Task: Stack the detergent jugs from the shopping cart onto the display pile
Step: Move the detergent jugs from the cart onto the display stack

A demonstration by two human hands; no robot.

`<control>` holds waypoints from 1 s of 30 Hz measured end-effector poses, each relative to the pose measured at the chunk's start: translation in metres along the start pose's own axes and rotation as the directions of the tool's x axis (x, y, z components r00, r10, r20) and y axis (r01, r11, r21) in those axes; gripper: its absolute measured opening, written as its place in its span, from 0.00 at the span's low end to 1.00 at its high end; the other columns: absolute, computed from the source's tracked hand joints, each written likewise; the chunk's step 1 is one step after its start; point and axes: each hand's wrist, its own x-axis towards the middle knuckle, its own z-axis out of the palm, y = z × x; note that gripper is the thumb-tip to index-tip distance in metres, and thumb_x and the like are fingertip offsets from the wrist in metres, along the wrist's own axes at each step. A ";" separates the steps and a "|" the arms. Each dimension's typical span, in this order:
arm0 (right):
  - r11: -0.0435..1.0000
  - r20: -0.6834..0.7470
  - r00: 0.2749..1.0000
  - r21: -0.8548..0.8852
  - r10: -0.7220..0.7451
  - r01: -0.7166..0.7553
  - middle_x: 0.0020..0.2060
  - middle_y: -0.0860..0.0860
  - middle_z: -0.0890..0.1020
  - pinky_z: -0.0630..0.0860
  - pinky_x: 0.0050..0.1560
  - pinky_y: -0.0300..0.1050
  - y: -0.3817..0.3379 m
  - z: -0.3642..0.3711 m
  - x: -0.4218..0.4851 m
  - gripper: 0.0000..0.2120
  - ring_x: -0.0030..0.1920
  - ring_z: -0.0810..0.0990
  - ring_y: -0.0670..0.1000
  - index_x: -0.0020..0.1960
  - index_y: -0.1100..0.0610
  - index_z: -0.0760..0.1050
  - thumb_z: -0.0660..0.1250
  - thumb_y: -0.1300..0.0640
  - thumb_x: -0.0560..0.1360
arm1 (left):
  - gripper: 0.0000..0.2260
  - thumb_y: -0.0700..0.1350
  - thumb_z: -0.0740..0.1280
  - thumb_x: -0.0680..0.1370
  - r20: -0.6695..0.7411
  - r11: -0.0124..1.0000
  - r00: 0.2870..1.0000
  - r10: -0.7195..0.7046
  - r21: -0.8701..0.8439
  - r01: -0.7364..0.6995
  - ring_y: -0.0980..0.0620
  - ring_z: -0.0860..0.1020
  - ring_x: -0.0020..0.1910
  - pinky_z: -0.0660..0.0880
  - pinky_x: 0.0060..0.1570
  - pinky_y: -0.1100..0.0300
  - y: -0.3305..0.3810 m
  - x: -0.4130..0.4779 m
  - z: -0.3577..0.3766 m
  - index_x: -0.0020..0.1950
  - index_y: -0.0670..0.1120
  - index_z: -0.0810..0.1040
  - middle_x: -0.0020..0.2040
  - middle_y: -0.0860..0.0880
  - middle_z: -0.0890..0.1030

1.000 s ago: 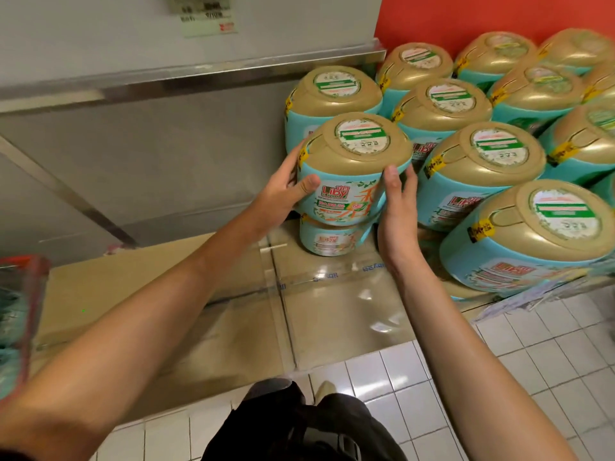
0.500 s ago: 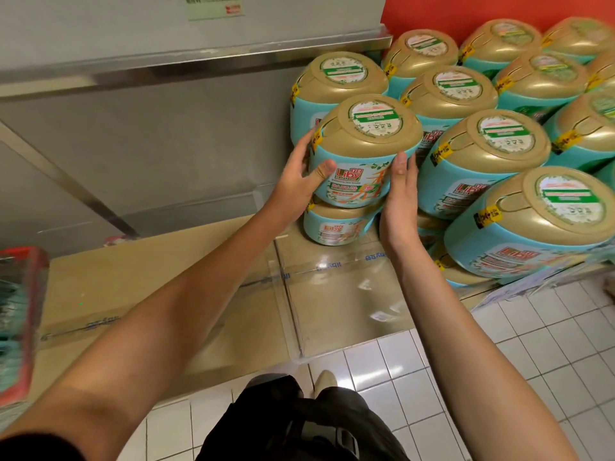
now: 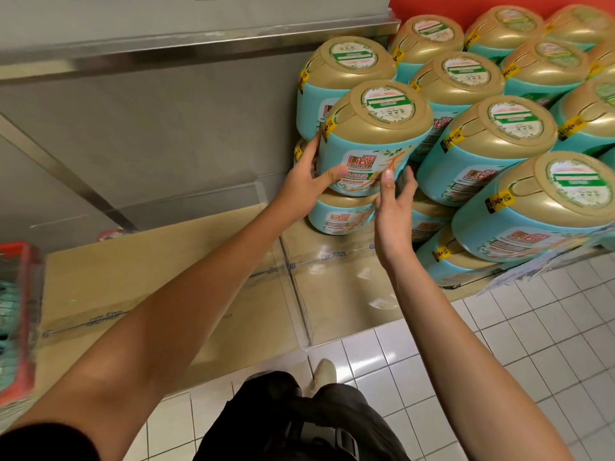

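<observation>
At the left edge of the frame stands a red wire shopping cart [image 3: 20,314], blurred. Right of it, flat brown cardboard sheets [image 3: 149,277] taped with clear film lie below a grey metal cabinet wall [image 3: 159,121]. Just right of centre, the left hand [image 3: 307,186] grips a teal plastic detergent jug [image 3: 372,141] with a gold domed lid, fingers up its left side and thumb across the front label. The jug sits atop a lower teal jug [image 3: 339,216] at the pile's front left corner. The right hand [image 3: 394,211] cups the jug's lower right edge (thumb tip on the label, fingers curled round behind). To the right, the display pile of matching teal-and-gold jugs [image 3: 499,144] fills the upper right, above white floor tiles [image 3: 539,344].
</observation>
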 end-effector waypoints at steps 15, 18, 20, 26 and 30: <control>1.000 0.109 0.994 0.003 0.011 -0.011 0.76 0.45 0.72 0.68 0.80 0.55 0.004 -0.034 -0.029 0.34 0.77 0.71 0.46 0.83 0.53 0.60 0.67 0.45 0.81 | 0.25 0.50 0.63 0.87 -0.243 0.985 0.963 -0.115 0.097 0.142 0.60 0.77 0.65 0.75 0.67 0.61 -0.004 -0.045 0.007 0.83 0.48 0.63 0.77 0.44 0.73; 1.000 0.214 0.977 0.018 -0.009 0.005 0.70 0.43 0.77 0.70 0.78 0.54 0.004 -0.055 -0.045 0.29 0.73 0.75 0.44 0.78 0.49 0.67 0.67 0.44 0.80 | 0.26 0.54 0.65 0.82 -0.359 0.974 0.923 -0.140 0.116 0.193 0.68 0.78 0.55 0.73 0.55 0.74 0.001 -0.080 0.017 0.78 0.47 0.70 0.71 0.43 0.77; 0.998 0.276 0.961 0.065 -0.006 -0.013 0.68 0.46 0.79 0.73 0.76 0.53 0.001 -0.070 -0.055 0.22 0.71 0.78 0.44 0.73 0.47 0.72 0.68 0.46 0.79 | 0.28 0.56 0.65 0.77 -0.438 0.970 0.883 -0.170 0.081 0.227 0.65 0.78 0.50 0.74 0.56 0.65 0.012 -0.103 0.031 0.75 0.47 0.73 0.64 0.46 0.81; 0.999 0.512 0.859 0.027 0.012 -0.030 0.67 0.51 0.81 0.75 0.74 0.57 0.006 -0.128 -0.096 0.17 0.70 0.79 0.48 0.67 0.45 0.76 0.67 0.49 0.79 | 0.28 0.58 0.64 0.77 -0.587 0.983 0.796 -0.148 0.002 0.184 0.47 0.78 0.63 0.77 0.62 0.48 0.018 -0.202 0.089 0.73 0.43 0.72 0.63 0.45 0.78; 0.995 0.641 0.761 -0.056 0.098 -0.080 0.63 0.53 0.84 0.80 0.68 0.55 0.025 -0.153 -0.125 0.13 0.67 0.82 0.53 0.66 0.51 0.78 0.67 0.54 0.83 | 0.14 0.46 0.58 0.88 -0.658 0.975 0.720 -0.221 -0.160 0.153 0.46 0.79 0.64 0.75 0.65 0.44 0.002 -0.281 0.122 0.70 0.41 0.74 0.64 0.46 0.80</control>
